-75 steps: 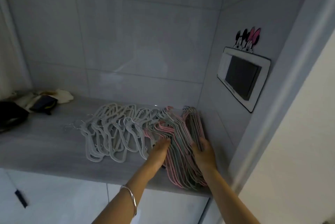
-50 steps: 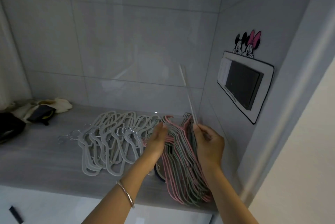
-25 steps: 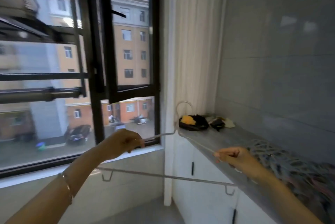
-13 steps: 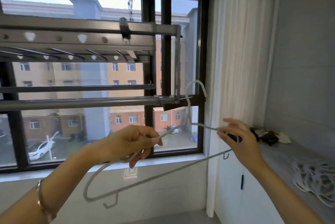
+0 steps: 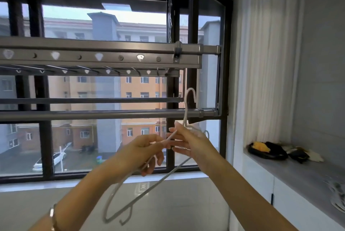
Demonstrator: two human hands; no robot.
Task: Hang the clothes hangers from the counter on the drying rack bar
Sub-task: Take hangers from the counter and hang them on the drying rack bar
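I hold one thin white clothes hanger (image 5: 123,202) in both hands in front of the window. My left hand (image 5: 143,153) grips its left shoulder arm. My right hand (image 5: 188,142) pinches it near the neck. The hanger tilts down to the left, and its hook (image 5: 189,98) points up, crossing in front of the drying rack bar (image 5: 93,114) near the bar's right end. I cannot tell whether the hook touches the bar. More hangers (image 5: 337,195) lie on the grey counter (image 5: 302,176) at the lower right edge.
The rack's upper frame (image 5: 97,57) with a row of holes hangs above the bar. An open window sash (image 5: 207,57) and a white curtain (image 5: 265,58) stand to the right. Dark and yellow cloth items (image 5: 268,150) lie at the counter's far end.
I took a white hanger from the pile on the counter, turned left to the window and raised it. My hands have come closer together and the hook now reaches the bar's height.
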